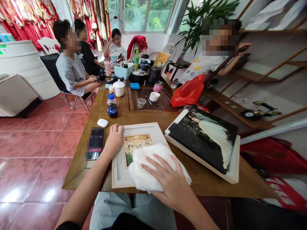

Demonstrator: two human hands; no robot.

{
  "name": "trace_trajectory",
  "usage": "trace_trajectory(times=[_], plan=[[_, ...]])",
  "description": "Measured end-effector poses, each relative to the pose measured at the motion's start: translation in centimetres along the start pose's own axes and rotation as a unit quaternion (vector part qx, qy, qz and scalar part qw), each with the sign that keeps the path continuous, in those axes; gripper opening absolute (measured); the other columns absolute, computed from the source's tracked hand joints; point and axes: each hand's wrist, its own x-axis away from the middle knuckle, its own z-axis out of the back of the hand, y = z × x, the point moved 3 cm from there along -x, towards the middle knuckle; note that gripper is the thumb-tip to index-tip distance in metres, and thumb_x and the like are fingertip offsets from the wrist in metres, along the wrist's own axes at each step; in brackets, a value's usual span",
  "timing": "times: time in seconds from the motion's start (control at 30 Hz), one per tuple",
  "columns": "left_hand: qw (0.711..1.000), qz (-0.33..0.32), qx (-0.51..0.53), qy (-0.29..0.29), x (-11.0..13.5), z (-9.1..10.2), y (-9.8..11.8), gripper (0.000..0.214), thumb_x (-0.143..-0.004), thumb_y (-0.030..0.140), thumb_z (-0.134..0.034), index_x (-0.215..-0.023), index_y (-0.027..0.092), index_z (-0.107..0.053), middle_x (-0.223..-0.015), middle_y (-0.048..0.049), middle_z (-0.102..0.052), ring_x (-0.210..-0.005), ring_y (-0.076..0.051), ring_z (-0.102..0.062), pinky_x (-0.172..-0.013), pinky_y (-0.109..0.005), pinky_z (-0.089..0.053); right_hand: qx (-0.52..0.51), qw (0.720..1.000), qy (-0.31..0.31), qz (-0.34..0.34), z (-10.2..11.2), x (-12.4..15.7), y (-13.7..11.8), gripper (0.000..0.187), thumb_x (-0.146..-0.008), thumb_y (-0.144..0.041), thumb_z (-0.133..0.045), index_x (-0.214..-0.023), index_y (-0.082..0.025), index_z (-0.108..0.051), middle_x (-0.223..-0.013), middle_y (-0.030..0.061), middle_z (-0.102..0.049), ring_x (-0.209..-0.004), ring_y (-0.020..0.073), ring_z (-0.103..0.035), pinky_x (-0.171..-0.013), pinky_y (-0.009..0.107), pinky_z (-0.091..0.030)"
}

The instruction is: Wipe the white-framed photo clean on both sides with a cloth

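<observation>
A white-framed picture (140,131) lies flat on the wooden table (153,118) in front of me. My left hand (114,138) grips the frame's upper left corner, fingers curled over its edge. My right hand (168,179) lies spread flat on a white cloth (144,166), pressing it onto the glass over the lower right part of the frame.
A large bridal photo print on a pale board (206,140) lies to the right. A phone (95,143), white earbud case (102,123) and cola bottle (112,106) sit at left. Cups, a red bag (188,92) and a tea tray are farther back. Several people sit around the table.
</observation>
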Motion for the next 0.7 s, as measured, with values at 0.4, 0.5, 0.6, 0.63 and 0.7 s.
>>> trace_trajectory(times=[0.4, 0.5, 0.6, 0.63, 0.7], plan=[[1.000, -0.005, 0.004, 0.005, -0.3, -0.3, -0.4, 0.043, -0.092, 0.007, -0.040, -0.133, 0.014, -0.053, -0.132, -0.0166, -0.048, -0.130, -0.031, -0.042, -0.113, -0.052, -0.040, -0.063, 0.997, -0.050, -0.004, 0.4, -4.3, -2.6, 0.068, -0.088, -0.053, -0.064, -0.153, -0.037, -0.047, -0.165, 0.0044, -0.039, -0.152, 0.0379, -0.028, -0.119, 0.071, -0.009], [1.000, -0.010, 0.003, 0.005, -0.1, 0.0, -0.2, 0.043, -0.093, 0.007, -0.039, -0.133, 0.014, -0.053, -0.131, -0.0163, -0.049, -0.131, -0.032, -0.042, -0.113, -0.052, -0.039, -0.006, 0.998, -0.013, -0.060, 0.7, -2.4, 0.2, 0.065, -0.087, -0.043, -0.066, -0.150, -0.035, -0.052, -0.162, 0.0060, -0.044, -0.149, 0.0392, -0.034, -0.117, 0.072, -0.012], [1.000, -0.012, 0.003, 0.001, -0.1, 0.2, 0.0, 0.043, -0.093, 0.006, -0.038, -0.133, 0.015, -0.053, -0.130, -0.0160, -0.051, -0.131, -0.031, -0.043, -0.114, -0.053, -0.038, 0.039, 0.996, 0.046, -0.070, 0.8, -1.1, 1.8, 0.061, -0.086, -0.039, -0.065, -0.146, -0.036, -0.056, -0.158, 0.0058, -0.049, -0.146, 0.0393, -0.038, -0.117, 0.069, -0.014], [1.000, -0.012, 0.005, 0.001, 0.0, 0.2, 0.1, 0.043, -0.093, 0.006, -0.038, -0.133, 0.016, -0.053, -0.130, -0.0159, -0.051, -0.131, -0.031, -0.043, -0.114, -0.054, -0.038, 0.047, 0.995, 0.057, -0.069, 0.7, -0.9, 1.9, 0.060, -0.086, -0.038, -0.065, -0.146, -0.036, -0.056, -0.158, 0.0058, -0.050, -0.146, 0.0392, -0.039, -0.117, 0.069, -0.013], [1.000, -0.007, 0.009, 0.004, 0.0, 0.2, 0.1, 0.042, -0.094, 0.007, -0.038, -0.132, 0.016, -0.053, -0.130, -0.0164, -0.051, -0.131, -0.032, -0.043, -0.113, -0.054, -0.039, 0.047, 0.995, 0.057, -0.066, 0.7, -1.3, 1.5, 0.061, -0.087, -0.038, -0.064, -0.147, -0.036, -0.055, -0.159, 0.0063, -0.048, -0.146, 0.0391, -0.038, -0.117, 0.070, -0.010]])
